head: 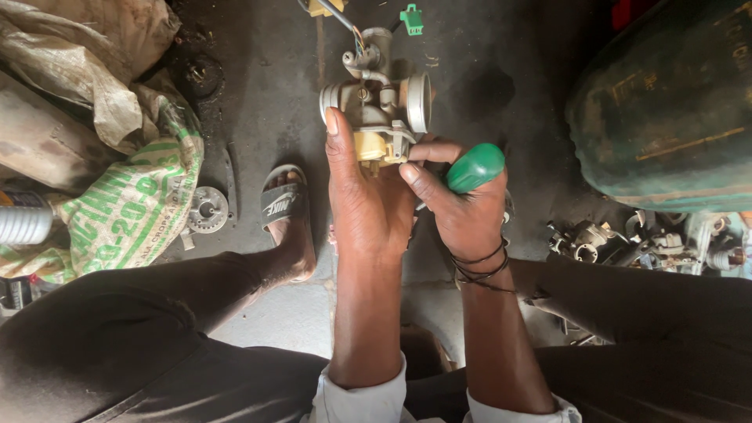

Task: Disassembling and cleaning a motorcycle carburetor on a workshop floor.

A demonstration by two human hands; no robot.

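Observation:
My left hand (366,200) grips a grey metal throttle body (380,102) from below, thumb up along its left side. The part has a round bore on its right end, a yellow plastic piece underneath and wires running up from its top. My right hand (462,207) is closed on a green-handled screwdriver (475,167). Its fingers touch the lower right of the part, and the screwdriver's shaft is hidden behind them. Black bands circle my right wrist.
A green connector (411,19) hangs on the wires at top. Printed white-and-green sacks (129,200) lie left, beside a round metal disc (207,210). My sandalled foot (283,210) rests on the dark floor. A large dark green tank (666,102) stands right, with several metal engine parts (650,243) below it.

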